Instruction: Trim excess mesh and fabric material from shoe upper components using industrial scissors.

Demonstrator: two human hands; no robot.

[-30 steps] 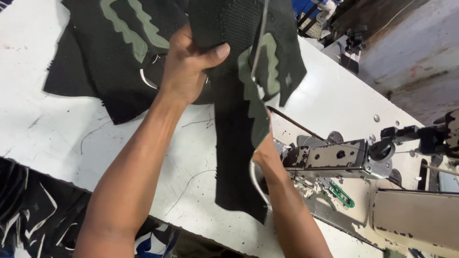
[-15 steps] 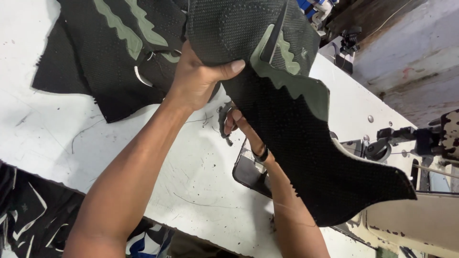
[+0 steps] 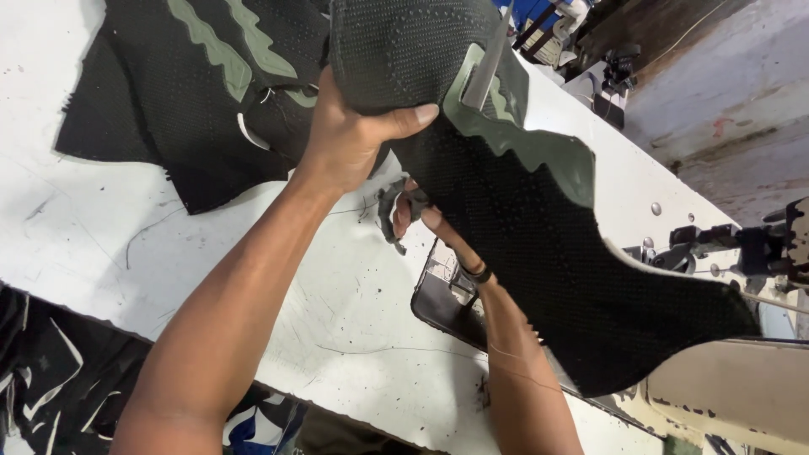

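Left hand clamped on black knit shoe upper, lifted above white worktable; right hand beneath it, grip hidden; more uppers piled behind.

Both arms are bare, with no sleeves on them. The left hand has nothing on it. The right hand has a thin black band at the wrist (it looks like a bracelet). The fingernails are short.
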